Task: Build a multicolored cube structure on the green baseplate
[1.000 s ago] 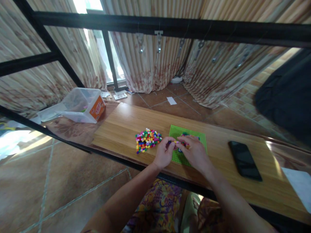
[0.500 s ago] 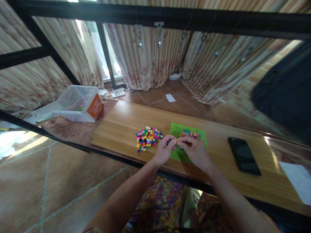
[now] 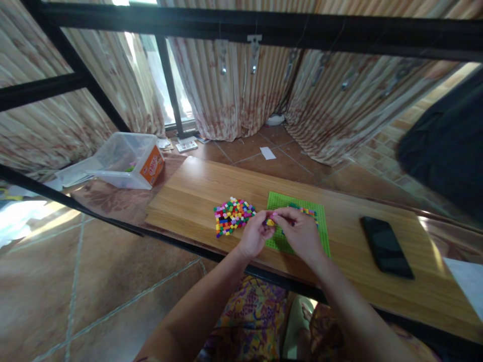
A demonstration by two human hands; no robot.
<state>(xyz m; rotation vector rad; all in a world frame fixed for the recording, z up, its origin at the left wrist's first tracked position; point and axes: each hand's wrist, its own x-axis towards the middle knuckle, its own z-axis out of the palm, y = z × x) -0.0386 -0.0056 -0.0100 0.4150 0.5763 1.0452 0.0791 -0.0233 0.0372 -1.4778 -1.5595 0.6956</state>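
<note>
My left hand is curled in front of the green baseplate's left edge, with small toy bricks at its fingers; a yellow toy brick shows there. My right hand hovers over the green baseplate, thumb and forefinger pinched at a tiny pink toy brick beside the yellow one. Under and behind the right hand, rows of multicoloured bricks stand on the baseplate, partly hidden. Left of my hands lies a loose heap of small coloured bricks.
The wooden board spans the low table. A black phone lies to the right, near a white paper sheet. At the left end sits a clear plastic box with an orange label. A dark metal bar crosses overhead.
My fingertips have parted slightly around the yellow brick, and a pink brick now shows at my right fingertips. The whole view has shifted a little.
</note>
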